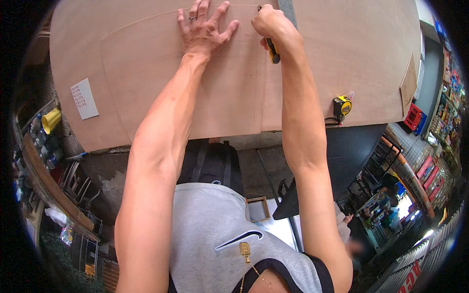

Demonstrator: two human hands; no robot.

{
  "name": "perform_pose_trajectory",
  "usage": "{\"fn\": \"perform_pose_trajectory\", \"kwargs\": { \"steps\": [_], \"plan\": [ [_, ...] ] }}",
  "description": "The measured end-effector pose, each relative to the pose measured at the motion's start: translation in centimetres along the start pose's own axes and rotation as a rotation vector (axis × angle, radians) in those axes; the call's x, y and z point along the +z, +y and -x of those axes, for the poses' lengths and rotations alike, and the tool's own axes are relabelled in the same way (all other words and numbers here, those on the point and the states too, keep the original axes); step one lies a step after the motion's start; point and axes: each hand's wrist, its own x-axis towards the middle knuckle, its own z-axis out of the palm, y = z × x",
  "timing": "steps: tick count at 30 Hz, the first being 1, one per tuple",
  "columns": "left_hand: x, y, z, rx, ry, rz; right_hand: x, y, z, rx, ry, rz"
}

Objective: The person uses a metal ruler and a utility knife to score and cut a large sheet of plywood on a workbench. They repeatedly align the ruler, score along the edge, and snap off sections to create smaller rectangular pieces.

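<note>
A large sheet of thin pinkish-brown wood (224, 93) spreads out in front of me, with faint lines across it. My left hand (204, 30) lies flat on the sheet near its far part, fingers spread and a ring on one of them. My right hand (277, 27) is wrapped round a yellow and black utility knife (273, 52). The knife's handle end sticks out below the fist, and its tip shows just above, at the sheet. Close beside the right hand a grey straight strip (288, 10) runs off the top of the view.
A yellow and black tape measure (342, 106) sits on the sheet by its near right edge. On the left lies a white paper with red handwriting (84, 99). A small wood offcut (408, 85) rests at the right edge. Another person (343, 222) is partly visible at lower right.
</note>
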Motion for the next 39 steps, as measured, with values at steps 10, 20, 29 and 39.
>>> {"fn": "perform_pose_trajectory", "kwargs": {
  "steps": [10, 20, 29, 39],
  "plan": [
    [-0.3, 0.3, 0.1, -0.035, -0.039, 0.018, 2.6, 2.2, 0.8, 0.018, 0.053, 0.004],
    [-0.7, 0.7, 0.1, -0.069, -0.088, 0.016, 7.3, 7.2, 6.2, -0.132, 0.136, 0.100],
    [-1.6, 1.0, -0.2, -0.121, -0.173, -0.025, 12.9, 12.9, 15.5, -0.063, 0.055, 0.057],
    [0.4, 0.2, 0.0, -0.054, -0.094, -0.142, 17.7, 17.7, 22.8, 0.062, 0.003, -0.015]
  ]
}}
